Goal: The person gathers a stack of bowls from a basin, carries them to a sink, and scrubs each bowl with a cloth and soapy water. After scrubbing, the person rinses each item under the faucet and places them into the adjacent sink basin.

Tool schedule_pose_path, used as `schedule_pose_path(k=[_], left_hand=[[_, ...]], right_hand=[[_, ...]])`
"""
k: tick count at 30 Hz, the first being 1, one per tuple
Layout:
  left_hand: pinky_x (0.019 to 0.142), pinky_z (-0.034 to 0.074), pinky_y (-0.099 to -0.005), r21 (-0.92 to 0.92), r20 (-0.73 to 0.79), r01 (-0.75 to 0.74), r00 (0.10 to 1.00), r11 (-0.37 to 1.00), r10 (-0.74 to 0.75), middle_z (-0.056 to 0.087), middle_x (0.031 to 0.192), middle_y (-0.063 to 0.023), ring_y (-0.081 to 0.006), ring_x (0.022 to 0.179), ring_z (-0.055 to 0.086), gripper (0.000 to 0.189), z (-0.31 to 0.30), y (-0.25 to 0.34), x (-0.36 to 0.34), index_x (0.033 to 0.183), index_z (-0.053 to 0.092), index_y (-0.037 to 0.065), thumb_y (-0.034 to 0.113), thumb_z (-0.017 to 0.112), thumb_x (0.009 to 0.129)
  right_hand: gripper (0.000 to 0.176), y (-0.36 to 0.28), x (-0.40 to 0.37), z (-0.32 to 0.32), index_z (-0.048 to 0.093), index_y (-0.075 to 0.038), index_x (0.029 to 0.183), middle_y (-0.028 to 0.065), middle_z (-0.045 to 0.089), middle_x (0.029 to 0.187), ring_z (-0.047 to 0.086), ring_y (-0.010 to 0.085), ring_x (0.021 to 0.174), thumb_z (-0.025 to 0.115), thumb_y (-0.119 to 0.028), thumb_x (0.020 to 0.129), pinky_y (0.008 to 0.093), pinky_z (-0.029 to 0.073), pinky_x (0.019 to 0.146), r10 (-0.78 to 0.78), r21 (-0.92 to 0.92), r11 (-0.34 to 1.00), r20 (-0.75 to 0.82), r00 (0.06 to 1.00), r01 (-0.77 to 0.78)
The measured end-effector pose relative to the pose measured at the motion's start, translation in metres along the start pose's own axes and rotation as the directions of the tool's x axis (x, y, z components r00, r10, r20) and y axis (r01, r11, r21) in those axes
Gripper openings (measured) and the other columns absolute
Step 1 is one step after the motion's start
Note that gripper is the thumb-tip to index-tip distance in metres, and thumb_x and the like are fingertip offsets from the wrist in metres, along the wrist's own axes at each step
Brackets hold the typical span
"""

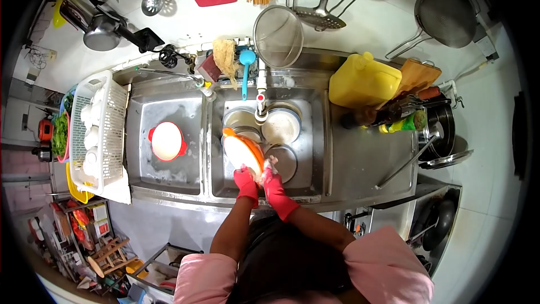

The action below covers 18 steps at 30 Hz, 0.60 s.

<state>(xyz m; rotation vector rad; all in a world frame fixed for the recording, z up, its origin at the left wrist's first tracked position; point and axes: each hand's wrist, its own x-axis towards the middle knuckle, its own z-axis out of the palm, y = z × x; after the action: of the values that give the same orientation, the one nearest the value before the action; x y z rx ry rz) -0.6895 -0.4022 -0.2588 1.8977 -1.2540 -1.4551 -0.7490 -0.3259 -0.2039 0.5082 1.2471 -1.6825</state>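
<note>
Over the right sink basin [220,183], a dish [242,151] with a white face, orange outside and a small lug handle is tilted up on its side. My left hand [246,183], in a red-pink rubber glove, grips its near end with the fingers closed. My right hand [275,188], gloved alike, is closed around a pale, crumpled scrubbing cloth [271,163] pressed to the orange outer side. Beneath and behind the dish lie several round metal-rimmed plates, one with a whitish inside [281,126], another grey [282,163].
A red two-handled white bowl [167,141] sits in the left basin. Left of it stands a white basket [116,129] of white crockery. The faucet [261,110] hangs over the right basin. A yellow jug [360,81] and bottles stand right; strainers [278,36] and utensils hang behind.
</note>
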Motion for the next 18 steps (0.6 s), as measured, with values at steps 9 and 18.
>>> schedule_pose_path(k=[9,18], left_hand=[[0.044,0.046,-0.0395,0.114,0.303,0.113,0.942,0.987,-0.142,0.063,0.069,-0.0111,-0.0256,0.052,0.059,0.033,-0.033,-0.041,0.051,0.091,0.065,0.001,0.032,0.053,0.096],[0.043,0.047,-0.0341,0.028,0.938,0.921,0.11,0.389,-0.328,0.066,0.08,-0.0128,-0.0264,0.058,0.062,0.056,-0.103,0.019,0.005,0.114,0.059,0.005,0.055,0.044,0.094]], right_hand=[[0.028,-0.034,0.007,0.085,0.059,0.001,0.122,0.0075,0.064,0.115,0.06,0.0143,0.108,0.056,-0.009,0.097,0.0256,0.048,0.091,-0.655,-0.32,0.596,0.337,0.677,0.736],[0.048,-0.067,0.056,0.1,0.059,-0.01,0.126,0.0044,0.063,0.097,0.058,0.0129,0.081,0.062,-0.044,0.092,0.0319,0.047,0.074,0.196,-0.288,0.954,0.404,0.893,-0.079]])
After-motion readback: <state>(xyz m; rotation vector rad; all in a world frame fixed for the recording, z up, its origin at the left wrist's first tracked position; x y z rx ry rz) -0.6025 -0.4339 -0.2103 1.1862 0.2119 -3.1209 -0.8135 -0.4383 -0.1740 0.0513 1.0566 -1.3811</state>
